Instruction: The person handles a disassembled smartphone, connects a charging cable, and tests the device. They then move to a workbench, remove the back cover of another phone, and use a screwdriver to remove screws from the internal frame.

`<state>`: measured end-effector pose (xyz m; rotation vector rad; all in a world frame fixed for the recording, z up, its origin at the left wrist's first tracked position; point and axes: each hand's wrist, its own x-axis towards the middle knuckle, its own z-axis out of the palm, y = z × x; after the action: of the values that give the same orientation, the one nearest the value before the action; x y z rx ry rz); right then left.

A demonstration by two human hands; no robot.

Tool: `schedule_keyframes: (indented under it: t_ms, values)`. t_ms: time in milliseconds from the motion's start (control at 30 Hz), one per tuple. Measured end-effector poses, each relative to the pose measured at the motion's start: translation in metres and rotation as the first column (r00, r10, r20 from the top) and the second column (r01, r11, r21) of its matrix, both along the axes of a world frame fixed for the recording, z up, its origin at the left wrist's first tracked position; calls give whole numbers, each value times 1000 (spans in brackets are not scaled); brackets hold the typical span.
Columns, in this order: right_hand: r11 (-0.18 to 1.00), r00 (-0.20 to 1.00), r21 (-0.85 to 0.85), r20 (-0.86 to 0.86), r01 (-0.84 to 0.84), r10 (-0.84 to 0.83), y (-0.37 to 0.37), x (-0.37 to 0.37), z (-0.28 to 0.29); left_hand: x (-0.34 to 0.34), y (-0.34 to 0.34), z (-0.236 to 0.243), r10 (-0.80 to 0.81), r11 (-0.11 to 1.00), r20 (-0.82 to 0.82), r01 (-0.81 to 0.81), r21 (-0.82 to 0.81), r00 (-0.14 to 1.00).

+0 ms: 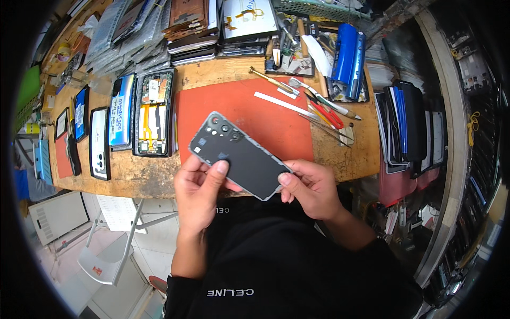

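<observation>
A black smartphone back cover (241, 159) with a pale edge and several camera openings at its upper left corner is held tilted between my hands. My left hand (201, 181) grips its lower left side, thumb on the flat face and fingers underneath. At the lower right end, my right hand (311, 186) pinches the cover between thumb and fingers. Below it lies an orange-red work mat (234, 98) on the wooden bench. An opened phone (154, 114) with its circuit board and yellow flex cables showing rests left of the mat.
Tweezers, a brush and red-handled pliers (332, 116) lie at the mat's right. Behind them stand blue cylinders (345, 56). Stacks of bagged phone parts (127, 37) line the back. More phones (99, 143) lie at left. A folding chair (109, 263) stands below the bench at left.
</observation>
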<state>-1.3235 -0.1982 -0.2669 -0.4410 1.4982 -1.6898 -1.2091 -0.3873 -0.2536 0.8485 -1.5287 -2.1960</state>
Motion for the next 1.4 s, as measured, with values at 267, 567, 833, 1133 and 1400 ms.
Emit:
schedule_keyframes:
  t_ms: [267, 567, 833, 1133, 1400]
  values:
    - [998, 998, -43, -40, -40, 38, -2, 0, -1, 10, -8, -4, 30, 999, -17, -29, 31, 999]
    - [997, 998, -52, 1, -57, 57, 2, -2, -1, 9, -4, -3, 28, 999, -10, -28, 30, 1000]
    - [996, 996, -16, -20, -91, 90, 2, 1, 0, 11, 10, -7, 116, 977, -181, -79, 198, 977]
    - [990, 930, -62, -354, -127, 97, -12, 17, 5, 33, 7, -5, 377, 895, -213, -414, -165, 901]
    - [972, 763, 58, -631, 228, -142, 1, -19, -8, 83, -66, 1, 539, 768, -247, -591, -248, 805]
